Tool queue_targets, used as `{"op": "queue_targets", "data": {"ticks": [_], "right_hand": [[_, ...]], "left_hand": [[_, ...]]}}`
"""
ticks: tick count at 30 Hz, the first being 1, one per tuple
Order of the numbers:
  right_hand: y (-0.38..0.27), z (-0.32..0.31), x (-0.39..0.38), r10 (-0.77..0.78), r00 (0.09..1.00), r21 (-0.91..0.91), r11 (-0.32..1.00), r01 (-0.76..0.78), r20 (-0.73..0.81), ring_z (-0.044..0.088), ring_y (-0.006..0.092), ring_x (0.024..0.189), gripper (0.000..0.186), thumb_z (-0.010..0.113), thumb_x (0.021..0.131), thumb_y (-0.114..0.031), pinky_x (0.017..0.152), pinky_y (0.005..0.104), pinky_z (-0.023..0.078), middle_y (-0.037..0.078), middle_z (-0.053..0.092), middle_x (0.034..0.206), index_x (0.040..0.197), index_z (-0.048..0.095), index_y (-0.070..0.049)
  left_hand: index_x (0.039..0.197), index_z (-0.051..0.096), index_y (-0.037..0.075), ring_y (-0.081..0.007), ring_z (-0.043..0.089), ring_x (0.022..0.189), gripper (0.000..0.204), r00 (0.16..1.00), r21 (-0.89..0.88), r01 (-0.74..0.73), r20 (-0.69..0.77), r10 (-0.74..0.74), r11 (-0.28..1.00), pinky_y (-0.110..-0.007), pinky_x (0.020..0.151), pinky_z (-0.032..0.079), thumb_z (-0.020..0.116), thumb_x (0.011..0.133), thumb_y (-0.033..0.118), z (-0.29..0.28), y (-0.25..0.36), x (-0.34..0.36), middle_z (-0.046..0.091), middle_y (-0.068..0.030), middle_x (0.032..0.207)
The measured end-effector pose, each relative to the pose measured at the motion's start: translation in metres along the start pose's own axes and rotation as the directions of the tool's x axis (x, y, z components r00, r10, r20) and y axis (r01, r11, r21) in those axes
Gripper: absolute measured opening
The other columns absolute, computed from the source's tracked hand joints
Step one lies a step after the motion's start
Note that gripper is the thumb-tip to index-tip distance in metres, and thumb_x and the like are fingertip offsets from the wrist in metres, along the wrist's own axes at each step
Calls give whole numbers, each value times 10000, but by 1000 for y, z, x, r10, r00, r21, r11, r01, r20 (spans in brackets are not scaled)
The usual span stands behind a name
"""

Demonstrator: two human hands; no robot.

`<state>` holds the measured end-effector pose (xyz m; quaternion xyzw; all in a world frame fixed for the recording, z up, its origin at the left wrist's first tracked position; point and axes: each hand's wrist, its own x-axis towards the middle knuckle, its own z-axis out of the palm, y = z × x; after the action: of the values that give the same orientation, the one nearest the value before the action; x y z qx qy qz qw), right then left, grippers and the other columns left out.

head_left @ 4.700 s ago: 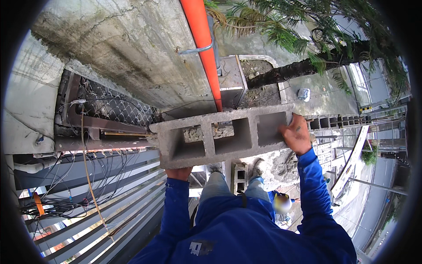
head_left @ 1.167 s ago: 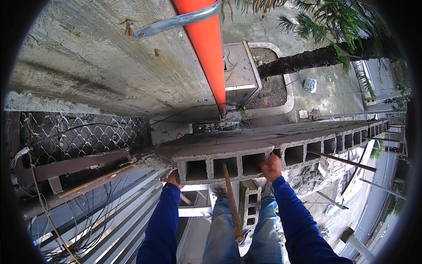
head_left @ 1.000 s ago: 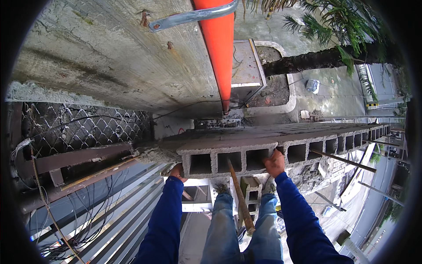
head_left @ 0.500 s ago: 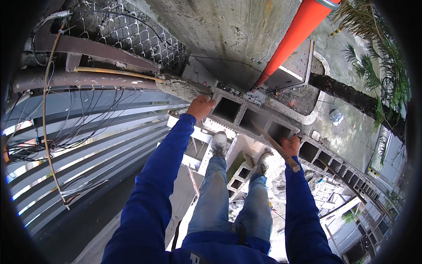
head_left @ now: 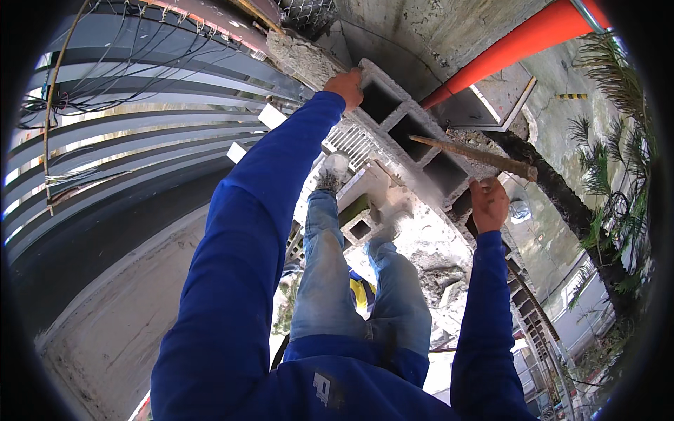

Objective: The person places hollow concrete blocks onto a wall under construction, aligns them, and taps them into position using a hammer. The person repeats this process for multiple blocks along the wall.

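I grip a grey hollow concrete block (head_left: 399, 114) at both ends as it lies at the top of the block wall, sloping from upper middle to right in the picture. My left hand (head_left: 344, 90) is closed on its upper-left end. My right hand (head_left: 489, 205) is closed on the lower-right end, fingers curled over the edge. A rusty steel rod (head_left: 484, 156) rises from the middle cell toward me, above my right hand. The three cells show from above.
My shoes and jeans (head_left: 316, 266) are below, beside another hollow block (head_left: 360, 228) and a small yellow shape (head_left: 361, 291). Grey slats (head_left: 126, 175) with tangled cables are left. A concrete column (head_left: 400, 31), orange pipe (head_left: 519, 35) and palm (head_left: 597, 161) stand beyond.
Earlier I held the block raised; it came down onto the row with the rod through a cell. Since then the view has swung round, the block now appearing diagonal, still held by both hands.
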<state>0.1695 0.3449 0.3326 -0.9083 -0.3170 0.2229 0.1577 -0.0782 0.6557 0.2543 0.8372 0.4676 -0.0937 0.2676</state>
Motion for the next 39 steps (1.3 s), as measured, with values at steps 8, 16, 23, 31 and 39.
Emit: {"op": "queue_targets", "data": {"ticks": [8, 16, 23, 31, 39], "right_hand": [[34, 46, 94, -366, 802, 18, 914, 406, 472, 551, 350, 1182, 588, 792, 730, -257, 971, 409, 430, 227, 619, 1193, 1215, 596, 11], [83, 76, 125, -408, 789, 5, 890, 457, 459, 574, 379, 1143, 643, 685, 726, -150, 978, 400, 445, 268, 604, 1192, 1321, 519, 28], [59, 69, 115, -426, 784, -22, 873, 487, 452, 575, 399, 1133, 608, 646, 730, -131, 977, 404, 453, 268, 610, 1174, 1309, 534, 16], [67, 64, 113, -492, 759, 17, 843, 538, 426, 566, 407, 1146, 624, 628, 711, -108, 987, 409, 445, 271, 618, 1163, 1313, 527, 17], [25, 48, 93, -350, 804, -20, 913, 409, 481, 512, 410, 1222, 650, 596, 686, -62, 1045, 396, 402, 267, 584, 1245, 1331, 520, -19]], "left_hand": [[1139, 552, 3, -425, 622, 1009, 397, 999, 15, -31, -21, 31, 999, -489, 886, 501, 641, 842, 251, 9, 4, 16, 661, -237, 1030], [1074, 578, 33, -423, 639, 955, 356, 990, 69, -117, -67, 121, 991, -495, 836, 510, 646, 824, 277, 3, 7, 17, 670, -235, 984], [1063, 564, 22, -437, 636, 949, 353, 992, 81, -95, -77, 101, 992, -500, 840, 509, 639, 834, 280, 0, 3, 9, 663, -253, 971], [1088, 557, 21, -432, 623, 998, 357, 989, 66, -114, -87, 119, 991, -498, 883, 494, 631, 851, 277, -2, 8, 5, 664, -242, 988], [1270, 482, 14, -423, 623, 1009, 500, 999, 57, -43, 15, 42, 997, -489, 882, 494, 627, 887, 301, -7, 8, -3, 666, -242, 1027]]}}
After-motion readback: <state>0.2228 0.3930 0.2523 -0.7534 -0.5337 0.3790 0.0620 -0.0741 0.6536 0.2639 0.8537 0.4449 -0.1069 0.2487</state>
